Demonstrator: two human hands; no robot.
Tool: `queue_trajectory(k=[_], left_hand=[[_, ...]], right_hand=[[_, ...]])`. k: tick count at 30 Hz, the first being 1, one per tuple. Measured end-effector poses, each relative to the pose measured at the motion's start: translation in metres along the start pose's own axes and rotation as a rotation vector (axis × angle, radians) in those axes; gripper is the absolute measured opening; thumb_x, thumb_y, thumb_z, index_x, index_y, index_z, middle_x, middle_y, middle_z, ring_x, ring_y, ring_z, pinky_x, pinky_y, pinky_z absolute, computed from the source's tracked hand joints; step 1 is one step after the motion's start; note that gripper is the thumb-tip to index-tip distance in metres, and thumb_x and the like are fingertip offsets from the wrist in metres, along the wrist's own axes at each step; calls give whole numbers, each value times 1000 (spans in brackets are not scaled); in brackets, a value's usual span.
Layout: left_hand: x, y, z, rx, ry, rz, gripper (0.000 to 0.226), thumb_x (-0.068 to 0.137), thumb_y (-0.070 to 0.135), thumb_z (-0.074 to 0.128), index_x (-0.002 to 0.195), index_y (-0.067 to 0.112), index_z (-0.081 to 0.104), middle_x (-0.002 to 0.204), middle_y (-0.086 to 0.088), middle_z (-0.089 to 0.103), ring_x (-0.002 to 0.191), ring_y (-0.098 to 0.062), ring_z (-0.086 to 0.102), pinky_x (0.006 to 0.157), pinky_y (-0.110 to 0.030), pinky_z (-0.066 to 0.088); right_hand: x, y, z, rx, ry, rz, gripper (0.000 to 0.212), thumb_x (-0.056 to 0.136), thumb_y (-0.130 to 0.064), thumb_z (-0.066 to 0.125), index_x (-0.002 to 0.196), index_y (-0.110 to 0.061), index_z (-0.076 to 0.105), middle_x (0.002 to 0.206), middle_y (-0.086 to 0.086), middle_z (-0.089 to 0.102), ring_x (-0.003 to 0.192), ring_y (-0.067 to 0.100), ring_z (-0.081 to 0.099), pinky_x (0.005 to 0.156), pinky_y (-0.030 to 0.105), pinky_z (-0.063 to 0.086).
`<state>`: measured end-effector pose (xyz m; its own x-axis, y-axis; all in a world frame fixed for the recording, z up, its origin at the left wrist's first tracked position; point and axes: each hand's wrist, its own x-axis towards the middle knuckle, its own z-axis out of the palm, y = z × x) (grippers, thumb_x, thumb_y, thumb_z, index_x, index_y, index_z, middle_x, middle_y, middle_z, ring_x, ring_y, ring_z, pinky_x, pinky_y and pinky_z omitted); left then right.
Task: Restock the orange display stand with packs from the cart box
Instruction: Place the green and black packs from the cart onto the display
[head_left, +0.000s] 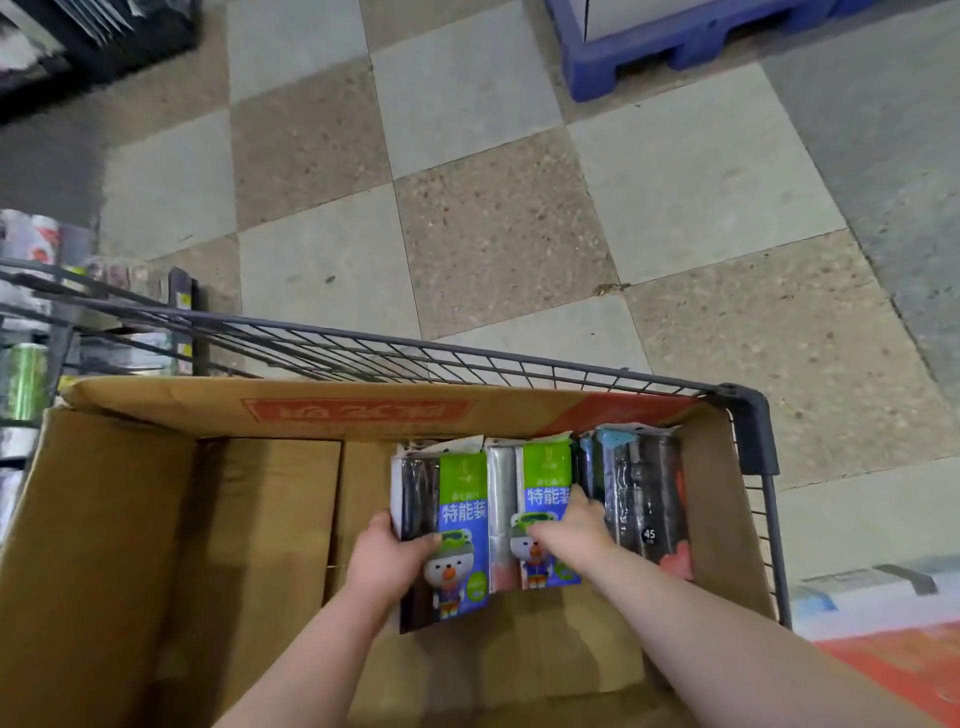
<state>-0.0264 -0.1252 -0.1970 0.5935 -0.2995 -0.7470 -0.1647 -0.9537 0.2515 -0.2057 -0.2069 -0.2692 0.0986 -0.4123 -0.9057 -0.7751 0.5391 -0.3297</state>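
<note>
Packs (464, 499) in box (130, 519): left grip (387, 560) holds 1, right grip (570, 530) another.

The fingers of the left hand (387, 558) are hidden behind the front pack (462, 514). The fingertips of the right hand (569, 525) are hidden beside the second pack (545, 483). The bottom edge cuts off the box (104, 519). The shelf goods (26, 364) are blurred.

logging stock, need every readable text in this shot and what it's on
"特能装": left green-blue pack
"特能装", end partly hidden: right green-blue pack
"45": dark pack
Red print on box flap: upside down, unreadable
Smaller print on packs: too blurred
</note>
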Motion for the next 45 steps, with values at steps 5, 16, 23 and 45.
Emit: queue_trajectory(k=[5,16,23,45], left_hand=[[-9,-29,-18,-139,-3,-123,36,71,9,80,102,8,60,98,-12,69,86,-27,65,79,-35,52],[-17,-50,-16,-218,-14,-75,24,84,5,70,104,10,57,100,-13,67,81,-24,61,62,-28,45],[-52,-41,-14,-192,-47,88,19,83,8,72,91,11,55,95,-11,67,79,-22,62,66,-29,49],[-239,-80,-57,-460,-463,647,19,90,15,64,108,10,60,96,-10,72,80,-25,70,54,-28,53]], right_hand=[[1,-2,5,63,-53,18,61,79,-31,72,129,-8,46,133,15,42,119,30,51,100,33,43],[-6,15,11,313,-86,-52,53,72,-30,82,114,-14,55,120,11,63,101,24,64,89,35,52],[-64,31,13,309,14,-137,44,82,-27,73,114,-13,46,115,8,60,101,22,59,85,30,47],[-337,141,5,780,727,-507,29,83,-29,73,99,-20,51,101,7,67,89,26,68,82,44,56]])
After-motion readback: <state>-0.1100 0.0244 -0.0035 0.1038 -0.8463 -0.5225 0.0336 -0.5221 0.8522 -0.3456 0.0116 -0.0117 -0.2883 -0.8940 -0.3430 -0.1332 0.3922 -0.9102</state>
